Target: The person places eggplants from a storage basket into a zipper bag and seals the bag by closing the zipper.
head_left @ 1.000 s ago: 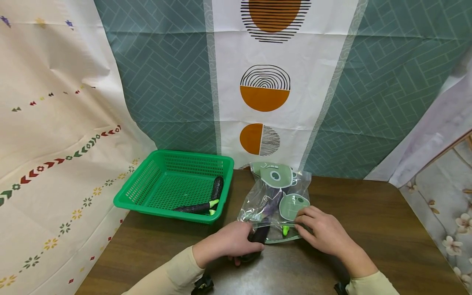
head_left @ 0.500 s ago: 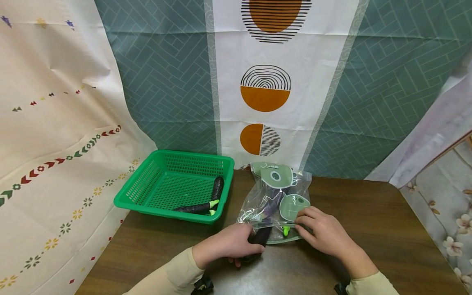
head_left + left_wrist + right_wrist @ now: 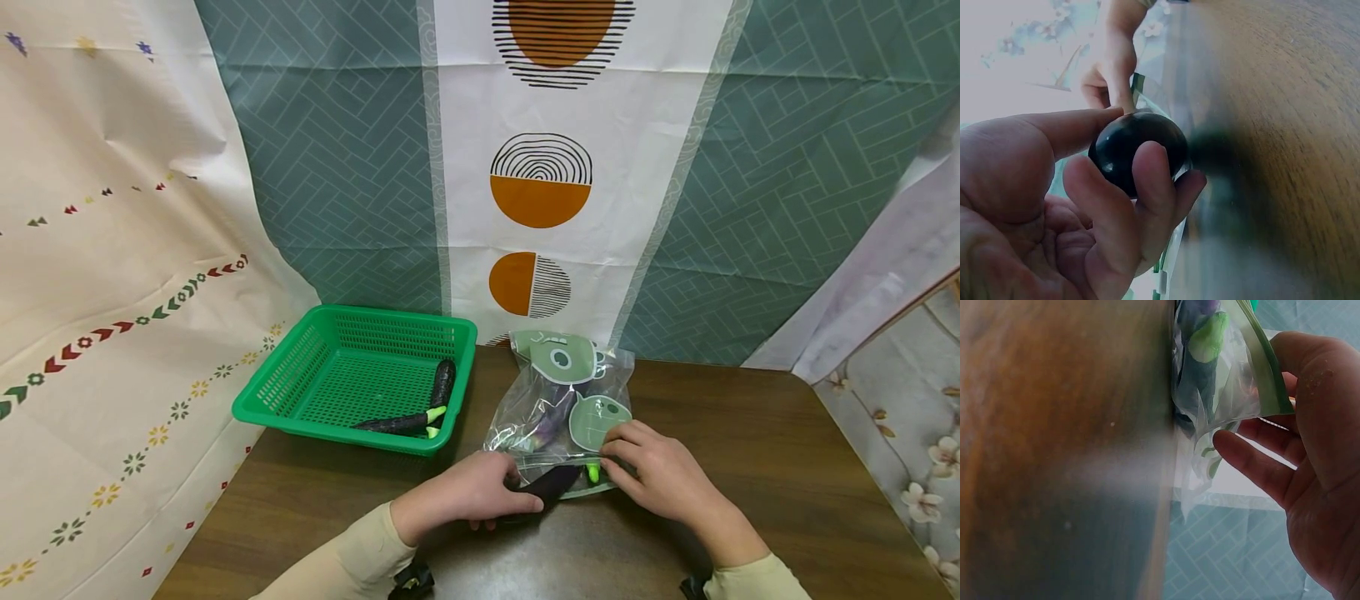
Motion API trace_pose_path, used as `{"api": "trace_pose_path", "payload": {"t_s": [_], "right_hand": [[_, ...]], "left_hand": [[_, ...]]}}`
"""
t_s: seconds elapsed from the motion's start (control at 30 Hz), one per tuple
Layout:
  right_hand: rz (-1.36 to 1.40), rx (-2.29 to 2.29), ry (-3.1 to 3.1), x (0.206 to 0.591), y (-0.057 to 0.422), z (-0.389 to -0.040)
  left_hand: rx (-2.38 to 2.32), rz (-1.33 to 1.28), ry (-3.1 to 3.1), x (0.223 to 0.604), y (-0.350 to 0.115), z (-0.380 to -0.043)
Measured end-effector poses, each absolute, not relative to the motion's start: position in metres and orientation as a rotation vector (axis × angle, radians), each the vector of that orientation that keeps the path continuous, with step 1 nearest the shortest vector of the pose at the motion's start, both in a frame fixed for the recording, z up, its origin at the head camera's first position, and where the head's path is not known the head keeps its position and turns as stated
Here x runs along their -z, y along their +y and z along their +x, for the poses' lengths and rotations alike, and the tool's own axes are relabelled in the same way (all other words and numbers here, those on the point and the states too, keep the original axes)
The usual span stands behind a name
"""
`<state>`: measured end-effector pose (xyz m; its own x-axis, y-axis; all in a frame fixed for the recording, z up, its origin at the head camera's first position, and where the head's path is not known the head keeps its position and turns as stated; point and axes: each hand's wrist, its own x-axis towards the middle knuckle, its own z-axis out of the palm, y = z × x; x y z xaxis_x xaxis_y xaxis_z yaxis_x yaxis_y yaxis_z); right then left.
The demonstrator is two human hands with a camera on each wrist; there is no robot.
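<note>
My left hand [image 3: 483, 490] grips a dark, glossy eggplant [image 3: 551, 490] at the near side of a clear zip bag [image 3: 504, 421] with green cartoon prints. In the left wrist view its rounded end [image 3: 1138, 140] shows between thumb and curled fingers. The eggplant's far end reaches into the bag's mouth, under the zip strip. Inside lies a purple eggplant [image 3: 555, 421], and a bright green stem [image 3: 593, 472] shows near the opening. My right hand [image 3: 660, 471] holds the bag's right edge at the mouth, the green-edged rim [image 3: 1266, 369] between thumb and fingers.
A green plastic basket [image 3: 367, 379] stands at the left back of the wooden table [image 3: 750, 433], holding two dark eggplants [image 3: 442, 383] with pale green stems. Patterned cloths [image 3: 360, 167] hang behind and at the sides. Black straps circle both wrists.
The eggplant in my left hand has swung to the right, its far end now farther across the bag's mouth. The green stem has shifted slightly right. My right hand stays in place.
</note>
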<state>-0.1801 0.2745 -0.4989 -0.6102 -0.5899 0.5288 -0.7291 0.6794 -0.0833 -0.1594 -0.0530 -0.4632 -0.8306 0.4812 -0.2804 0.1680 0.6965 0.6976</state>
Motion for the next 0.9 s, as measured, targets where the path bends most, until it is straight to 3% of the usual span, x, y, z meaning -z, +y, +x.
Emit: {"api": "trace_pose_path", "payload": {"t_s": [0.9], "right_hand": [[1.040, -0.399, -2.424, 0.4987, 0.2754, -0.1813]], "left_hand": [[-0.915, 0.550, 2.493, 0.4580, -0.0585, -0.1605]]}}
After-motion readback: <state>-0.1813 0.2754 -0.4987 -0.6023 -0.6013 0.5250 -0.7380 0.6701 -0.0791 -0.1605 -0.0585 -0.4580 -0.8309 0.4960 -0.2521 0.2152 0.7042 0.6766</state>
